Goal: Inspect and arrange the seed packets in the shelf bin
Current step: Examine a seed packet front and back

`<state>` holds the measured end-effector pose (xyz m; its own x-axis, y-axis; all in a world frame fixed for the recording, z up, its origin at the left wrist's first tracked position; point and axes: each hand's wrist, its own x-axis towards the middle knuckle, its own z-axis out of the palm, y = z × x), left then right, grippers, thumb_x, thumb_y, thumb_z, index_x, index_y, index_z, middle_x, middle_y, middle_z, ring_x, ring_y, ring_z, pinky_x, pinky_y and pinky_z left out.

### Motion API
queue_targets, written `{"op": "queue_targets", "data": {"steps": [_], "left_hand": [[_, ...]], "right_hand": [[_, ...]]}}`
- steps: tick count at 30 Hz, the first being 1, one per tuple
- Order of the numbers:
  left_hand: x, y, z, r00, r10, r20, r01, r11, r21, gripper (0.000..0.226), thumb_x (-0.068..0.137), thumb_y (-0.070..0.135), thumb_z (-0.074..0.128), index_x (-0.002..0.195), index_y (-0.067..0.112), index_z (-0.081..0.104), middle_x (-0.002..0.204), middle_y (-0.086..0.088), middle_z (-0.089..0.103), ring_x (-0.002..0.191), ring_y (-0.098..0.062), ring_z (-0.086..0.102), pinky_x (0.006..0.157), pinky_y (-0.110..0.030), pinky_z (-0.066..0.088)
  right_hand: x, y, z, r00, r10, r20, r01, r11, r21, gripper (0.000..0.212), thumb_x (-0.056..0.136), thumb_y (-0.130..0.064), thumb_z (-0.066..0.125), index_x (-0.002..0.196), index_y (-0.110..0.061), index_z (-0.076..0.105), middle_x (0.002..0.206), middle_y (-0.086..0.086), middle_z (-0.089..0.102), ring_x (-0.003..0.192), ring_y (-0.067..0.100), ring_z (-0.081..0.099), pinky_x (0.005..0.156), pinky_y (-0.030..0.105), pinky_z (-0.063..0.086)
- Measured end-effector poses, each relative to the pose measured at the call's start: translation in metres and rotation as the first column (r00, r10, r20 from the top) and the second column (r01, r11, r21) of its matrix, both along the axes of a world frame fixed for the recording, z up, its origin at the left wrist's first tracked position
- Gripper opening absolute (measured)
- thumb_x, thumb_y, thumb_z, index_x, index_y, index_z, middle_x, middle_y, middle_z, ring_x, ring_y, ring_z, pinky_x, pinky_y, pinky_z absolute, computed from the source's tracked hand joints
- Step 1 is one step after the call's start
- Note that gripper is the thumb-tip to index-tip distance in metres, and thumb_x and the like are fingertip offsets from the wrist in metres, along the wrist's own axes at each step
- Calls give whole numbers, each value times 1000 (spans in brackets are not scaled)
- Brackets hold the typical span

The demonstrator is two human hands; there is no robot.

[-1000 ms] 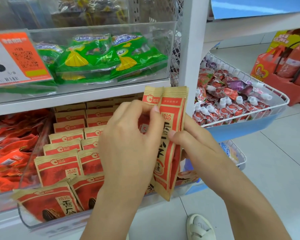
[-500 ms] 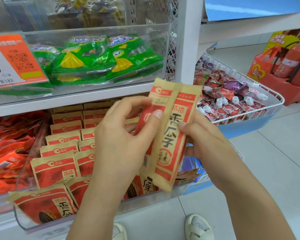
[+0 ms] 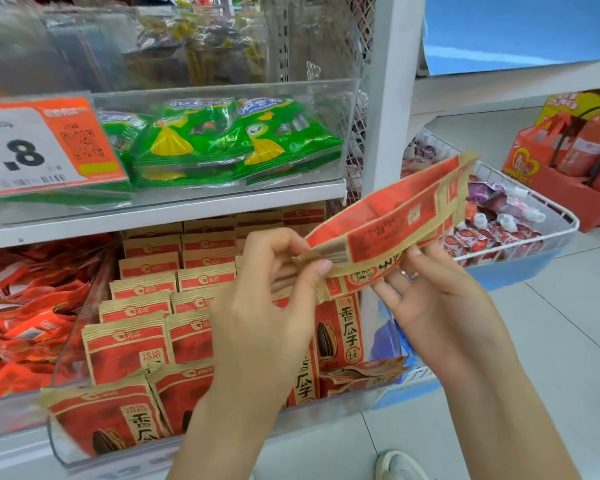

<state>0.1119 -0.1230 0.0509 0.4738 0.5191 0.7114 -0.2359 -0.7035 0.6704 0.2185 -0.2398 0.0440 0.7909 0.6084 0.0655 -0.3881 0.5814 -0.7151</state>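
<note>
Shelf unit (image 3: 392,98): white upright post and boards, filling the left and middle of the view.
Shelf bin (image 3: 326,412): clear plastic, on the lower shelf, near and centre; its front wall is closest.
Wire basket (image 3: 568,221): white, on the right beyond the post, holding small red and purple pouches.
Green snack bags (image 3: 236,140): stacked in a clear bin on the upper shelf, far and left of the post.
Price card (image 3: 45,147): orange and white, at the left front of the upper bin.
Seed packets in bin (image 3: 129,348): red and tan, standing in rows from near to far; some at the right end lie tilted.
Held seed packets (image 3: 395,216): a small stack turned nearly flat, above the bin's right end, top edge pointing right and far.
Left hand (image 3: 267,327): fingers curled, thumb and fingertips pinching the packets' left end.
Right hand (image 3: 440,306): under the stack's middle, thumb on the near edge, fingers loosely bent beneath.
</note>
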Motion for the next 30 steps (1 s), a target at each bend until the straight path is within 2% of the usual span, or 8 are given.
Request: {"op": "queue_targets", "data": {"steps": [5,12,15,18,20,23,27,30], "left_hand": [[2,2,-7,976,104,192,-153,953,262,20,83,-2,71,88,11,56,116,10,62,99,2,65,73,-17,55],[3,10,-12,950,149,274,-244,902,356,18,84,-5,67,75,7,58,108,-1,61,94,-17,62,72,-33,55],[3,9,-11,961,144,234,-224,905,362,18,82,-6,69,73,6,59,103,5,65,95,-20,63,85,-26,50],[2,4,-4,990,70,121,-73,997,19,26,80,-7,73,74,12,56,103,9,68,99,-3,68,77,-21,54],[2,1,3,996,-7,85,34,946,-322,27,81,-3,73,74,14,53,98,8,71,92,1,70,69,-15,55],[2,8,6,999,-43,20,47,866,-499,24,81,3,73,77,16,53,87,5,75,82,-4,73,64,-16,55],[1,18,-2,966,54,-254,-97,982,-161,22,85,24,74,91,35,56,93,21,70,92,9,64,78,-10,49],[0,10,0,930,74,-361,-6,983,186,48,79,54,65,123,35,56,133,18,54,128,-4,45,108,-20,33]], "right_hand": [[0,1,1,998,25,-54,-23,999,49,32,79,-5,49,107,-16,59,89,1,59,91,19,69,83,33,59],[-3,2,0,998,23,-62,-21,999,43,29,79,-6,49,105,-14,59,84,-1,65,88,17,71,81,33,59],[-3,0,1,999,-1,-39,1,1000,-10,29,81,-11,51,107,-16,61,87,-3,69,88,15,70,83,31,59],[-4,-2,3,998,-51,37,55,992,-112,23,82,-18,54,103,-20,65,86,-5,71,80,10,69,71,25,59],[-4,-4,4,995,-64,81,76,985,-157,21,81,-22,56,100,-21,64,84,-6,70,76,9,68,66,23,57],[-6,-5,6,989,-70,132,96,974,-203,22,79,-25,58,100,-22,63,84,-7,70,75,9,67,64,22,56],[-9,-4,4,976,-124,177,165,957,-237,20,78,-22,60,97,-20,65,87,-4,72,72,10,67,61,21,55],[-9,-4,4,970,-148,193,188,960,-210,18,78,-19,60,96,-19,66,84,-3,72,68,9,66,59,21,54]]}}
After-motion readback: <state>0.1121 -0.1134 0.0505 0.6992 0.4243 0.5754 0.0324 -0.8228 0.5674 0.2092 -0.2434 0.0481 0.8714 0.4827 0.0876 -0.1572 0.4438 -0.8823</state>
